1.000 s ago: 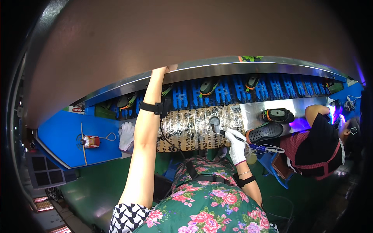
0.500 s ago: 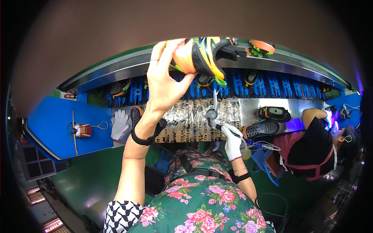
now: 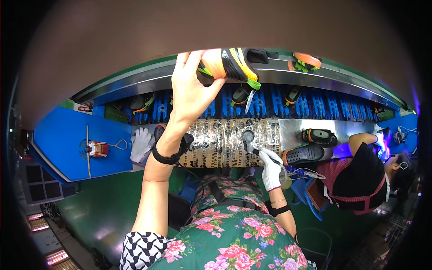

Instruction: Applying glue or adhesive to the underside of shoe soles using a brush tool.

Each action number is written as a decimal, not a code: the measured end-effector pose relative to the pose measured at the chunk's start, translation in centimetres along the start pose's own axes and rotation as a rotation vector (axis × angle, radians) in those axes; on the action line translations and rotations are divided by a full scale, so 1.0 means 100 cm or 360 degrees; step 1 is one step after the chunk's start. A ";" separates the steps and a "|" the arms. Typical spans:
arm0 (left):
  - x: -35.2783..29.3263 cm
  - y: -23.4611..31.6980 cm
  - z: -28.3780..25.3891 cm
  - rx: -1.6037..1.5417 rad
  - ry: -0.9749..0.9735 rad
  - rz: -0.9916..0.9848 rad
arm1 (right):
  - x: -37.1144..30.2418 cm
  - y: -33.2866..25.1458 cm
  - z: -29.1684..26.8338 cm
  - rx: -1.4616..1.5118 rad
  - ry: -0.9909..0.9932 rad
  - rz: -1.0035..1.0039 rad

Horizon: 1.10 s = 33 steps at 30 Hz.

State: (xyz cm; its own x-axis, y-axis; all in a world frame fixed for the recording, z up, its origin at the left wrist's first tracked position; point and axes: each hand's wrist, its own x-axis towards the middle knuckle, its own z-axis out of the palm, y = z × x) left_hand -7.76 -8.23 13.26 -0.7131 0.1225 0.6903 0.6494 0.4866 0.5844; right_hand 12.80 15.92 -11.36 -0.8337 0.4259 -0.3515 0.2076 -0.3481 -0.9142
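My bare left hand (image 3: 191, 92) is closed around the orange end of an orange, black and yellow sneaker (image 3: 231, 65), held up over the far side of the bench. A green loop and a pale tag (image 3: 249, 101) hang from the shoe. Its upper part is cut off by the dark rim above. My right hand (image 3: 271, 171), in a white knitted glove, is closed on a black-handled tool (image 3: 255, 151) low over the bench. The tool's tip points at a round grey piece (image 3: 248, 135); whether they are joined I cannot tell.
The bench (image 3: 209, 150) is covered with taped brown board. Beyond it runs a conveyor with blue racks (image 3: 301, 102) carrying shoes. A dark perforated clog (image 3: 303, 153) lies at right, near a co-worker (image 3: 360, 175). A spare white glove (image 3: 142, 144) lies at left by a blue table (image 3: 63, 144).
The sneaker has moved slightly away from me, and its tag has swung a little. The whole view has shifted slightly. My right hand stays about in place over the bench.
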 end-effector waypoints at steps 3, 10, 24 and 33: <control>0.000 -0.005 0.003 0.0024 0.0047 0.0025 | 0.000 -0.001 -0.001 -0.0021 0.0023 -0.0014; 0.016 -0.031 0.013 0.0063 0.0097 0.0026 | 0.001 0.001 -0.002 0.0008 0.0053 -0.0025; 0.066 -0.128 0.043 0.0392 0.0086 -0.0487 | 0.003 0.002 -0.004 0.0011 0.0072 -0.0063; 0.072 -0.157 0.044 0.0450 0.0200 -0.0576 | 0.004 0.001 -0.003 0.0020 0.0023 0.0022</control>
State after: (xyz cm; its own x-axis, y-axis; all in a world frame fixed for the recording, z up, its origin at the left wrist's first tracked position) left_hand -24.21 -11.17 7.18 -0.8313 -0.1956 0.5203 0.2551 0.6973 0.6698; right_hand 12.59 16.29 -11.70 -0.8233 0.4329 -0.3670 0.2124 -0.3646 -0.9066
